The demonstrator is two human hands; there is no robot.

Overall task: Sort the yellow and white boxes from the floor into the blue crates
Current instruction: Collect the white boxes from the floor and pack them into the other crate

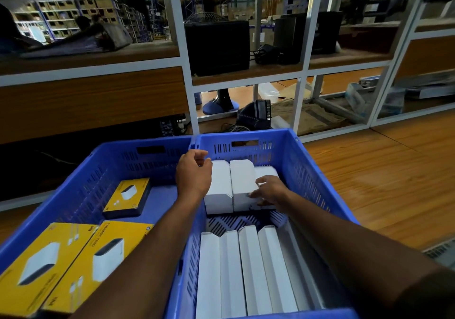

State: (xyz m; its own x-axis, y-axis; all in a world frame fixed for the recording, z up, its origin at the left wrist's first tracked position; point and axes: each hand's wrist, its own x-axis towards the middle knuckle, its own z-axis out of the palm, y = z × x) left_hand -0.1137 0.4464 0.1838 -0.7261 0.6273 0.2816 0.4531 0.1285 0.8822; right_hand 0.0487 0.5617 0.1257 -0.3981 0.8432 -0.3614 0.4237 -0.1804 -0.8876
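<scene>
White boxes (242, 183) stand in a row of 3 at the far end of the right blue crate (317, 171), touching side by side, and 4 more white boxes (246, 269) lie packed edge to edge at the near end of the same crate, with a strip of perforated crate floor bare between the 2 groups. Both of the person's arms reach into this crate. The left hand (194, 173) sits over the far-left box of the far row, fingers curled loosely at its far top edge; whether the fingertips actually grip the box cannot be told. The right hand (267, 190) lies against the right side of the same row, fingers bent around the near corner of the rightmost box and pressing toward the middle one. The left blue crate (81, 188) stands touching the right one, rim to rim. It holds 3 yellow boxes: 2 large ones (69, 264) lying flat and side by side at the near end, and 1 smaller yellow box (128, 197) lying flat farther in, apart from them. Both crates rest on a wooden floor (381, 183) in front of a white-framed shelving unit (183, 67).
</scene>
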